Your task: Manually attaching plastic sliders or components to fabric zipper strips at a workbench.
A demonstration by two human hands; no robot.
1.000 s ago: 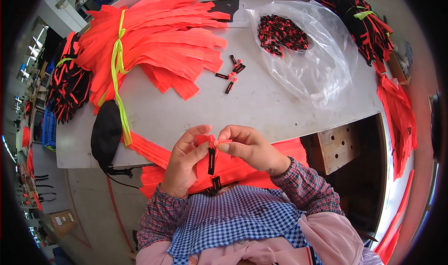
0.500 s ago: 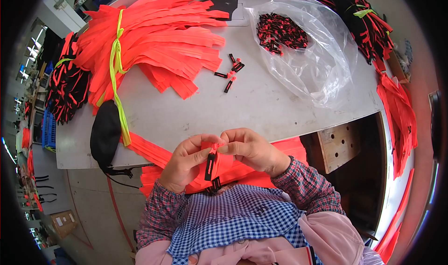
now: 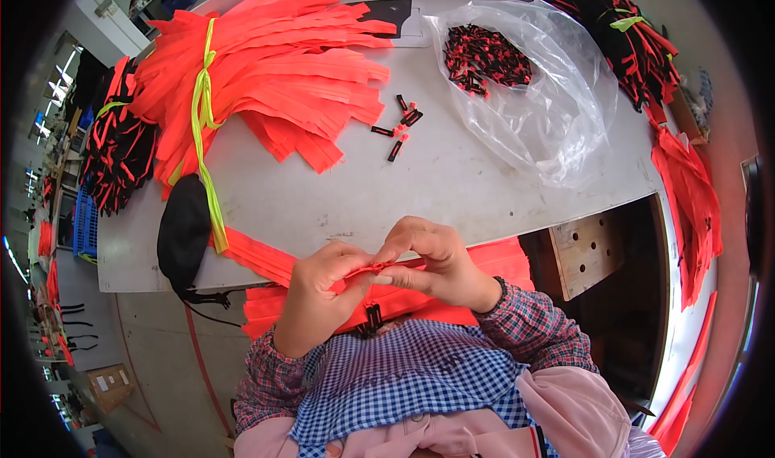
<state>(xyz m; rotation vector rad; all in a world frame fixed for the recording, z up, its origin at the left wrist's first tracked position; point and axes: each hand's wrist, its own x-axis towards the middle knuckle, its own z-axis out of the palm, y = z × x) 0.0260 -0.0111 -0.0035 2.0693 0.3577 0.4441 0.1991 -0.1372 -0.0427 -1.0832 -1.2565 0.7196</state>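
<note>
My left hand (image 3: 321,296) and my right hand (image 3: 436,266) meet above my lap, both closed. Between their fingertips they pinch a narrow orange-red fabric strip (image 3: 365,271), which looks folded or bunched there. Fingers cover part of it, and no black tab shows at the pinch. Under the hands, a layer of orange-red strips (image 3: 500,266) crosses my lap. A few black tabs (image 3: 371,319) lie on these strips, just below my hands and against the blue checked apron (image 3: 412,361).
A big orange-red strip bundle (image 3: 266,62), tied with yellow ribbon (image 3: 202,95), covers the table's back left. Several loose black tabs (image 3: 395,149) lie mid-table. A clear plastic bag (image 3: 557,127) holds many more. A black pouch (image 3: 182,228) hangs over the left edge; an open compartment (image 3: 622,313) sits right.
The black tab that hung below my fingertips is out of sight. My left hand has turned and sits slightly lower, and the pinched strip now lies more sideways.
</note>
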